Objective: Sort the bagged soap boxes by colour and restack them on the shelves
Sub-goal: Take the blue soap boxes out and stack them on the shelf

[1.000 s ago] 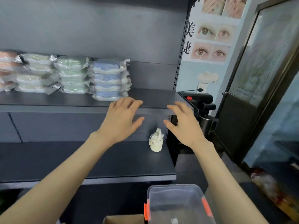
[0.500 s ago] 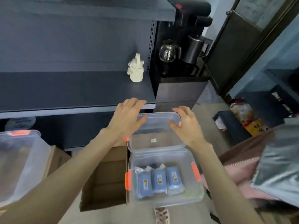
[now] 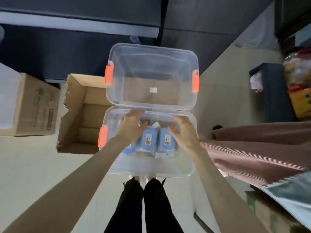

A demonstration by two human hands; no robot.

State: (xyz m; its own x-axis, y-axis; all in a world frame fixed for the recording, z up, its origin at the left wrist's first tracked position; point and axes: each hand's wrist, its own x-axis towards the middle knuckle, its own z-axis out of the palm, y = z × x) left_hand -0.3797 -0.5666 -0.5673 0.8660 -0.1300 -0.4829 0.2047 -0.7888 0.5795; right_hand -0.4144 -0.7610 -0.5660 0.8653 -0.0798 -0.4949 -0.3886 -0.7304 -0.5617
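Note:
Three blue bagged soap boxes lie side by side in a clear bin with orange latches point(image 3: 151, 172) on the floor: left point(image 3: 130, 147), middle point(image 3: 148, 140) and right point(image 3: 166, 142). My left hand point(image 3: 131, 126) reaches into the bin and lies over the left box with fairly straight fingers pointing at the far rim, hiding most of that box. My right hand point(image 3: 185, 132) is at the far end of the right box, its fingers curled down onto the bag. A second clear bin point(image 3: 151, 51) holding no boxes stands just beyond.
An open cardboard box point(image 3: 84, 115) sits left of the bins, with a closed carton point(image 3: 37, 105) and another clear bin point(image 3: 6, 98) further left. The dark shelf edge point(image 3: 75, 22) runs above. Pink fabric point(image 3: 252, 148) and a dark crate point(image 3: 272, 91) are on the right.
The view has swung from the shelves down to the floor. Both hands dropped from the shelf edge, passed over the far bin and now reach into the near bin onto the blue boxes.

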